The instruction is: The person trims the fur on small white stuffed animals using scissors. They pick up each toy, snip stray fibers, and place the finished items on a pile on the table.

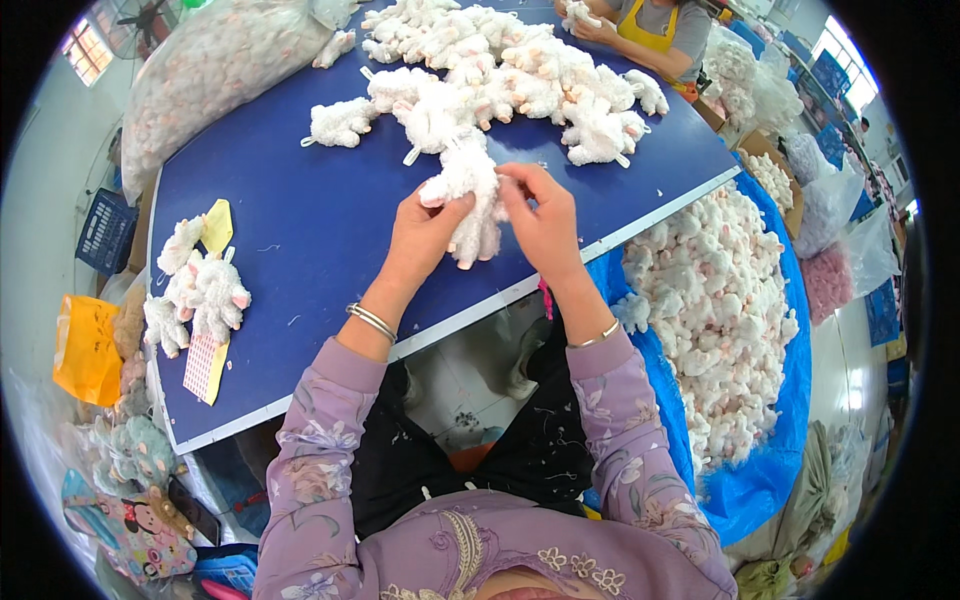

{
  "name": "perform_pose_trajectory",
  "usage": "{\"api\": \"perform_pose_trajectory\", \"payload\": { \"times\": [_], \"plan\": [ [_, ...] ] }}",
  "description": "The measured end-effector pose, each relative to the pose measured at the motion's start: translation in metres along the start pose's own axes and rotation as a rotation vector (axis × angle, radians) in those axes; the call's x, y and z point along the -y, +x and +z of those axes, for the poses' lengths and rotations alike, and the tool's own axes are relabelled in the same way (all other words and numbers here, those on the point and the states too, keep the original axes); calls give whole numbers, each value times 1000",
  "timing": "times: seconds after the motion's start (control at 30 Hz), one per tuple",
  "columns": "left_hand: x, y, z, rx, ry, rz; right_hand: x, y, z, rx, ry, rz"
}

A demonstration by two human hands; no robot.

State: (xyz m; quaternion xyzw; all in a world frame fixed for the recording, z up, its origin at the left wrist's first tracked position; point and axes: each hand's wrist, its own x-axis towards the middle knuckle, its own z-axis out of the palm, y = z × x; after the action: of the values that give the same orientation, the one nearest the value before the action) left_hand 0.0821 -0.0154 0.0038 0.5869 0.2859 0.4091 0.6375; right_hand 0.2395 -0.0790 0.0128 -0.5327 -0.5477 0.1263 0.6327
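Note:
A small white fluffy plush toy (470,180) is held up over the blue table (320,250), close to its near edge. My left hand (425,232) grips it from the left, thumb laid across its body. On the other side, my right hand (542,215) is closed in a pinch at the toy's right edge; what exactly the fingertips grasp is too small to see. Just beyond my hands lies a large heap of similar white plush toys (480,60), some with white loops showing.
Several plush toys (215,290) and yellow papers (218,228) lie at the table's left. A blue-lined container (740,500) full of white toys stands at right. A big clear bag (215,75) sits far left. Across the table is a co-worker in a yellow apron (645,40).

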Motion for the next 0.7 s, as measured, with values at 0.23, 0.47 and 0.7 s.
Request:
{"api": "perform_pose_trajectory", "payload": {
  "times": [0.23,0.47,0.7],
  "plan": [
    [12,13,-7,102,-423,-36,-5,14,-15,-125,791,409],
    [0,6,-2,6,-511,-178,-5,13,-8,-111,831,532],
    [-2,6,-3,-10,-490,-151,-7,10,-6,68,622,521]
  ]
}}
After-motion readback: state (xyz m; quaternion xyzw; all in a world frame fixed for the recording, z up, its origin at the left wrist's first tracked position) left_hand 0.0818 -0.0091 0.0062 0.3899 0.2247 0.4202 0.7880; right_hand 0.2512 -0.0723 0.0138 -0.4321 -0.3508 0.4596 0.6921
